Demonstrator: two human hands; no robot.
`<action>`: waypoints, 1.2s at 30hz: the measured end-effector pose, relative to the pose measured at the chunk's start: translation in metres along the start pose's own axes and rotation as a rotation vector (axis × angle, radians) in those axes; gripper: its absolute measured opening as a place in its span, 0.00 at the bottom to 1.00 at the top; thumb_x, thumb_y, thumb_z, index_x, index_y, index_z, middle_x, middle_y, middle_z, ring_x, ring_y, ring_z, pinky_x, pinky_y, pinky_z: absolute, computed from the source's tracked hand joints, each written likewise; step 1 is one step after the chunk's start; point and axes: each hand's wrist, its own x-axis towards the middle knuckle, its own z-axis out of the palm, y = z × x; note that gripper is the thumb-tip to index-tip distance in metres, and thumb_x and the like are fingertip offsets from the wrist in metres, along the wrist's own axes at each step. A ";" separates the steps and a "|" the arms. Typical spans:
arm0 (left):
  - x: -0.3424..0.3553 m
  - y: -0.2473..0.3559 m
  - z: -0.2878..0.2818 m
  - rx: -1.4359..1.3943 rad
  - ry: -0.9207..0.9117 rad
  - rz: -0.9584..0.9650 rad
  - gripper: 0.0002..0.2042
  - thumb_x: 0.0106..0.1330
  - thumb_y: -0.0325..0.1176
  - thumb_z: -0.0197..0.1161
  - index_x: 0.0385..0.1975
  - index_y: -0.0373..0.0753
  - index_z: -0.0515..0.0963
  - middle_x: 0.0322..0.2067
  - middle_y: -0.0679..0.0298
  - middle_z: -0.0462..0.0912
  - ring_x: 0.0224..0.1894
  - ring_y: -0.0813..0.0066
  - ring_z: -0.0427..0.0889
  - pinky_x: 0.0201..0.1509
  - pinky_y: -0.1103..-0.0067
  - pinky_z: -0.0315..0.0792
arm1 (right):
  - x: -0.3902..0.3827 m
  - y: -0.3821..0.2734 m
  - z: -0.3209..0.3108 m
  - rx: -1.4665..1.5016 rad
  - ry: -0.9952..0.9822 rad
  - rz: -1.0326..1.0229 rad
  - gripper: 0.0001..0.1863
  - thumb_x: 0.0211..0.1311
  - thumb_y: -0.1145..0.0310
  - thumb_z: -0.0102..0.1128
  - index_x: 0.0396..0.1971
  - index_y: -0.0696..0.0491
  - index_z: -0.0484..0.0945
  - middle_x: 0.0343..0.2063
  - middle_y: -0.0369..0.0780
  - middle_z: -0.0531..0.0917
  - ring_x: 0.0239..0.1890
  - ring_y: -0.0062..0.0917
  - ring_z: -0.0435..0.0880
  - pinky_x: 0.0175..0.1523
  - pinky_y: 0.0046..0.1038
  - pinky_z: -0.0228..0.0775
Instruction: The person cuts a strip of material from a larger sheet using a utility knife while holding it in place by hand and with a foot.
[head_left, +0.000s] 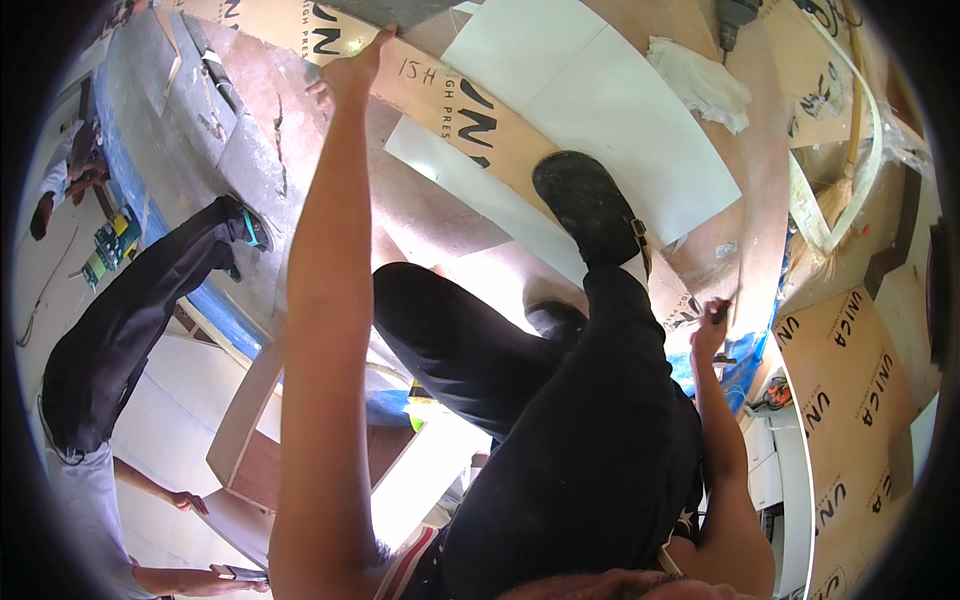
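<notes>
My left hand reaches far forward and grips a long, narrow brown board strip with dark printing, its thumb stretched along the top. My black shoe presses on the strip's nearer end. Beneath and beside the strip lies a white sheet, which shows on both sides of it. Low on the right, my right hand is closed on a small dark tool, over a brown surface. The tool's kind is too small to tell.
A drill and a crumpled white plastic bag lie beyond the sheet. Printed brown sheeting stands at the right, near an orange-handled tool. On the left, another person in dark trousers stands close by, hands near a panel.
</notes>
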 end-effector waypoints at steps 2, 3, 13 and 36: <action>-0.025 0.005 -0.008 -0.045 0.211 -0.088 0.76 0.40 0.70 0.78 0.73 0.15 0.38 0.72 0.25 0.50 0.77 0.25 0.42 0.80 0.46 0.31 | -0.008 -0.095 0.041 -0.041 0.016 -0.255 0.16 0.74 0.74 0.58 0.58 0.62 0.76 0.49 0.41 0.83 0.51 0.24 0.81 0.60 0.29 0.72; -0.039 0.015 -0.002 -0.068 0.274 -0.174 0.78 0.39 0.68 0.79 0.71 0.12 0.34 0.74 0.25 0.45 0.78 0.26 0.39 0.80 0.47 0.33 | -0.007 -0.134 0.051 -0.055 -0.089 -0.379 0.16 0.73 0.79 0.55 0.59 0.60 0.77 0.52 0.43 0.83 0.52 0.26 0.82 0.60 0.28 0.74; -0.023 0.013 -0.019 0.014 0.229 -0.121 0.44 0.40 0.66 0.79 0.44 0.28 0.83 0.46 0.57 0.84 0.46 0.62 0.82 0.44 0.62 0.76 | 0.015 -0.228 0.167 -0.475 -0.423 -0.814 0.40 0.64 0.74 0.66 0.74 0.30 0.67 0.43 0.39 0.74 0.40 0.35 0.83 0.44 0.38 0.79; -0.031 0.014 -0.032 0.046 0.023 -0.175 0.61 0.40 0.75 0.76 0.67 0.27 0.70 0.65 0.44 0.73 0.63 0.41 0.77 0.55 0.43 0.80 | 0.028 -0.085 0.044 -0.171 -0.783 -0.026 0.15 0.75 0.59 0.62 0.51 0.53 0.80 0.26 0.27 0.73 0.21 0.09 0.65 0.24 0.19 0.57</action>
